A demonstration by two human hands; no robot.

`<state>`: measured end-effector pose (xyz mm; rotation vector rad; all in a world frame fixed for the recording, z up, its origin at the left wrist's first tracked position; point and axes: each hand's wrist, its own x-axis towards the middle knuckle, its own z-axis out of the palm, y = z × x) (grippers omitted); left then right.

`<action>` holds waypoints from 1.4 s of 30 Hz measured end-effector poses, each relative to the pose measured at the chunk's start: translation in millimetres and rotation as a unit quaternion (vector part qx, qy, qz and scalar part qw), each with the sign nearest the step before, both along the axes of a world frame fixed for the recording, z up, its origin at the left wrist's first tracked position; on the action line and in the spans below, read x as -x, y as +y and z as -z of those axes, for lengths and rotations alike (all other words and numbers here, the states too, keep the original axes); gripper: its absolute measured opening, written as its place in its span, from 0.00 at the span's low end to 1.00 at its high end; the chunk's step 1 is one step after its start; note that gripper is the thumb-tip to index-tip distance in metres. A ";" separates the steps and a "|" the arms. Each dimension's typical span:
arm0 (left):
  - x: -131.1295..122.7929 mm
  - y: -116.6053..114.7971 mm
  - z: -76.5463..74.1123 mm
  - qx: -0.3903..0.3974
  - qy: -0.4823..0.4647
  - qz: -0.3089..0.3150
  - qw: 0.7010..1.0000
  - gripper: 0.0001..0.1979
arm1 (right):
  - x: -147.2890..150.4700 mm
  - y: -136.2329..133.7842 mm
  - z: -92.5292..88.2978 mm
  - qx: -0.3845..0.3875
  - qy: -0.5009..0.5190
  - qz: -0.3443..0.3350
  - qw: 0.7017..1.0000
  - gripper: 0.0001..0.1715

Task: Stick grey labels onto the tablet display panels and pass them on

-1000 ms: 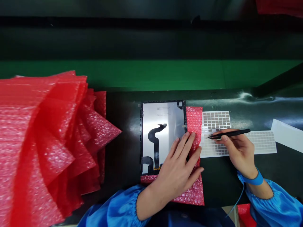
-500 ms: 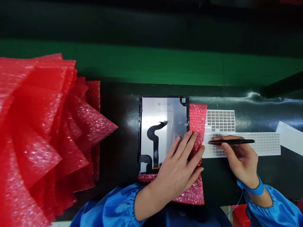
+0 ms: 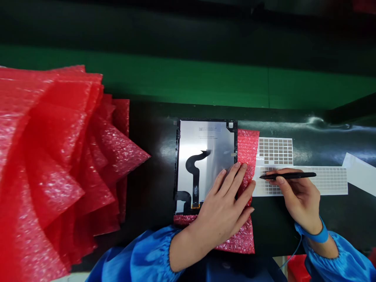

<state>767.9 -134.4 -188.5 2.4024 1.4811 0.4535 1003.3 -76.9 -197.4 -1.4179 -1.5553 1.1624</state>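
My left hand (image 3: 219, 211) lies flat with fingers spread over the lower right of a display panel (image 3: 217, 145) and the red bubble-wrap bag (image 3: 248, 147) under it. The panel's silvery back faces up, with a black curved flex cable (image 3: 194, 172) on it. Part of its lower edge is hidden by my hand. My right hand (image 3: 299, 199) is closed on black tweezers (image 3: 302, 175), held nearly level with the tips pointing left. Those tips are over the left part of a sticker sheet (image 3: 326, 180) with rows of small grey rectangles; whether they touch it I cannot tell.
Another sticker sheet (image 3: 276, 150) lies just behind. White paper (image 3: 360, 172) is at the right. A tall heap of red bubble-wrap bags (image 3: 73, 168) fills the left side. A blue wrist strap (image 3: 315, 234) with a cord is on my right wrist.
The view has shifted slightly, so the panel and the bag heap appear a little further right. The tweezers' tips look closer together. Both hands keep nearly the same pose.
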 end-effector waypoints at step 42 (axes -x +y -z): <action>-3.2 1.2 6.3 -0.002 -0.027 -0.005 1.000 0.31 | 3.7 12.9 -3.6 0.024 0.028 0.013 0.999 0.07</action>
